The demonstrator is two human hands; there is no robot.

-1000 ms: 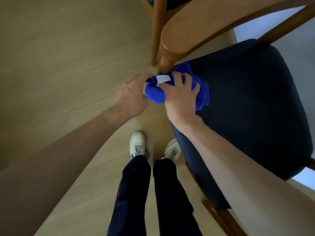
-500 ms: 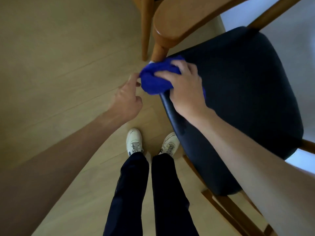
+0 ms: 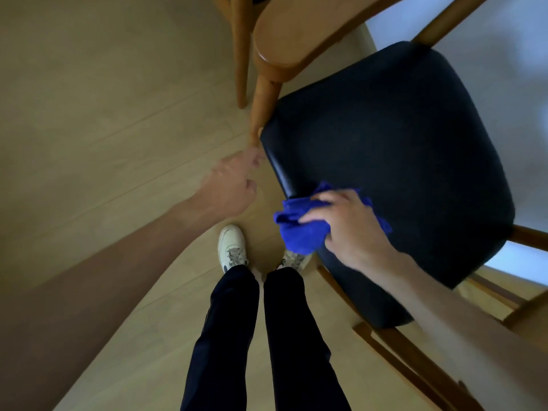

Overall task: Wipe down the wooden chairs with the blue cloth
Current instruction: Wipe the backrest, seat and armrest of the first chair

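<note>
Blue cloth (image 3: 302, 226) bunched at near-left edge of dark seat cushion (image 3: 400, 173), part hanging past edge above floor (image 3: 103, 129). Right hand (image 3: 350, 226) reaches in from lower right, back of hand up, fingers curled over cloth, thumb tucked beneath, gripping it; cloth bulges out left of fingertips. Left hand (image 3: 228, 188) extended from lower left, fingers loosely curled, holding nothing, fingertips near wooden chair leg (image 3: 262, 111) at seat's far-left corner; contact unclear, blurred. White sneakers (image 3: 232, 247) below on floor.

Pale wood-plank floor (image 3: 103, 129) in dim light, brighter white patch (image 3: 504, 40) at right.
</note>
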